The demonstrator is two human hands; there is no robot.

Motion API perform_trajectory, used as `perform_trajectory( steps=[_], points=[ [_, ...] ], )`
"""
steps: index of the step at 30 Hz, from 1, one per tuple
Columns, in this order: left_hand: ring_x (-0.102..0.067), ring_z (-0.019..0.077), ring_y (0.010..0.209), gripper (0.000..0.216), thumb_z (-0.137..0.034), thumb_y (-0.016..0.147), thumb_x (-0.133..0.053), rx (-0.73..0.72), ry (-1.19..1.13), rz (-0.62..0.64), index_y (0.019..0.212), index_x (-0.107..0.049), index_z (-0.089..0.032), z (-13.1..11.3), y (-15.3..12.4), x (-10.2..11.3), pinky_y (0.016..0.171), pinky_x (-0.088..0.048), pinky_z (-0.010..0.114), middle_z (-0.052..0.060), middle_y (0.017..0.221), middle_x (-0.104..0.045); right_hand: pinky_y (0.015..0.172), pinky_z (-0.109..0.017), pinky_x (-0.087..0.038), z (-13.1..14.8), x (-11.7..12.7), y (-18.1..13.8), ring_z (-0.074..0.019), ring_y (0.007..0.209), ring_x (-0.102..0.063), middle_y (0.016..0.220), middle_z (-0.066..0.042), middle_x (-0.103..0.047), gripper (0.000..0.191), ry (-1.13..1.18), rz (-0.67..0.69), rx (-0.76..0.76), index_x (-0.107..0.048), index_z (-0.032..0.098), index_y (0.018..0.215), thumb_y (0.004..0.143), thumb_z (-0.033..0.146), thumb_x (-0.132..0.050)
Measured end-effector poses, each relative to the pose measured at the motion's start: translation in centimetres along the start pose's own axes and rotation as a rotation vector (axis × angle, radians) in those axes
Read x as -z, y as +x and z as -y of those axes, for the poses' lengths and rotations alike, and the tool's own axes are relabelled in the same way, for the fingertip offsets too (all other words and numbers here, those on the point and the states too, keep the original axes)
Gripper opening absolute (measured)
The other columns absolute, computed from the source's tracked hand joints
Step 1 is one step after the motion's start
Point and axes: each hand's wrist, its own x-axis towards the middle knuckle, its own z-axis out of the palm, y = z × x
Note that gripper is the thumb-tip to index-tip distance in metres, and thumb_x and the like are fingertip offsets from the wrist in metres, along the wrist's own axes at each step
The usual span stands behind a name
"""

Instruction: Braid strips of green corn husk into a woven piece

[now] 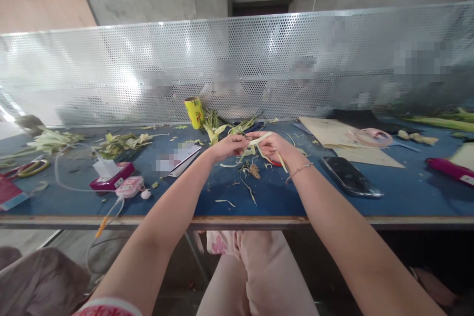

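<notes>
Over the middle of the blue table [281, 197], my left hand [229, 146] and my right hand [272, 145] meet, both pinched on a pale green leaf strip [259, 139] that spans between them. Thin ends of the strip hang below my right hand. A small brownish scrap [255, 171] and several loose strip cuttings [246, 182] lie on the table just beneath my hands. A thin bracelet sits on my right wrist.
A yellow roll [194, 111] and a heap of green leaves [217, 126] stand behind my hands. A dark phone [350, 176] lies to the right, with brown paper [333, 136] beyond it. On the left are a pink box [111, 176], a white cable and more leaves [122, 142]. A perforated metal screen [237, 64] backs the table.
</notes>
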Motion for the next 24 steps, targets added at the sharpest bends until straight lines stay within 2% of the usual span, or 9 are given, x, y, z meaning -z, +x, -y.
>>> perform_trajectory(
  steps=[3,7,12,15,17,18,19,21,24],
  points=[
    [-0.056,0.0086,0.056,0.028,-0.035,0.067,-0.075,0.027,-0.096,0.007,0.07,-0.058,-0.013,0.0,-0.1,-0.6,0.059,-0.042,0.024,-0.001,0.06,-0.057,0.033,-0.018,-0.014,0.0,0.0,0.1,-0.0014,0.035,-0.013,0.056,0.003,-0.056,0.054,-0.005,-0.007,0.006,-0.061,0.014,0.104,0.053,0.0,-0.049],
    [-0.056,0.0078,0.056,0.027,-0.032,0.067,-0.075,-0.018,-0.159,-0.034,0.068,-0.057,-0.013,0.1,0.0,-0.8,0.062,-0.044,0.025,0.0,0.06,-0.06,0.035,-0.018,-0.015,-0.1,-0.3,-0.1,-0.0015,0.036,-0.014,0.048,0.007,-0.045,0.049,-0.015,-0.017,0.01,-0.062,0.013,0.1,0.053,0.002,-0.051],
    [-0.059,0.0088,0.058,0.02,-0.027,0.073,-0.071,0.007,-0.199,-0.078,0.072,-0.056,-0.013,0.2,0.2,-0.5,0.065,-0.047,0.026,0.007,0.072,-0.068,0.038,-0.019,-0.019,-0.2,-0.2,0.1,-0.0039,0.039,-0.022,0.049,0.008,-0.041,0.042,-0.102,-0.08,0.07,-0.063,0.014,0.096,0.056,0.005,-0.054],
    [-0.06,0.0091,0.058,0.016,-0.02,0.076,-0.067,0.062,-0.274,-0.173,0.069,-0.054,-0.013,0.1,0.4,-0.4,0.067,-0.049,0.026,0.008,0.069,-0.068,0.048,-0.023,-0.037,-0.6,0.5,0.7,-0.0077,0.05,-0.041,0.067,0.001,-0.054,0.039,-0.256,-0.288,0.158,-0.062,0.015,0.097,0.059,0.008,-0.054],
    [-0.061,0.0094,0.058,0.016,-0.015,0.077,-0.064,0.103,-0.345,-0.253,0.067,-0.052,-0.013,-0.1,0.5,-0.3,0.069,-0.05,0.027,0.008,0.067,-0.067,0.064,-0.029,-0.046,-0.9,1.0,1.1,-0.0125,0.067,-0.052,0.089,-0.005,-0.059,0.039,-0.469,-0.576,0.32,-0.06,0.016,0.097,0.06,0.007,-0.055],
    [-0.062,0.01,0.06,0.015,-0.012,0.076,-0.063,0.127,-0.385,-0.293,0.067,-0.051,-0.014,-0.2,0.5,-0.2,0.07,-0.051,0.027,0.006,0.064,-0.065,0.072,-0.033,-0.048,-1.0,1.3,1.3,-0.0152,0.076,-0.054,0.097,-0.007,-0.058,0.04,-0.614,-0.679,0.421,-0.059,0.017,0.098,0.059,0.006,-0.057],
    [-0.063,0.0107,0.062,0.015,-0.009,0.076,-0.062,0.147,-0.428,-0.329,0.067,-0.052,-0.014,-0.3,0.6,-0.2,0.07,-0.051,0.026,0.005,0.061,-0.063,0.078,-0.036,-0.048,-1.1,1.4,1.3,-0.0173,0.083,-0.054,0.103,-0.009,-0.056,0.041,-0.742,-0.724,0.534,-0.059,0.017,0.1,0.06,0.006,-0.056],
    [-0.065,0.0117,0.065,0.015,-0.005,0.075,-0.06,0.179,-0.511,-0.374,0.068,-0.052,-0.014,-0.5,0.6,0.0,0.069,-0.051,0.024,0.002,0.056,-0.059,0.082,-0.039,-0.048,-1.4,1.3,1.3,-0.0195,0.09,-0.054,0.108,-0.01,-0.054,0.038,-0.963,-0.635,0.722,-0.059,0.019,0.1,0.065,0.006,-0.053],
    [-0.065,0.011,0.065,0.014,-0.004,0.074,-0.059,0.17,-0.59,-0.341,0.068,-0.053,-0.015,-0.7,0.4,0.2,0.068,-0.052,0.022,0.001,0.056,-0.059,0.089,-0.041,-0.046,-1.7,0.9,1.1,-0.0214,0.097,-0.054,0.103,-0.008,-0.053,0.031,-1.207,-0.334,0.88,-0.059,0.021,0.096,0.072,0.005,-0.049]
  ],
)
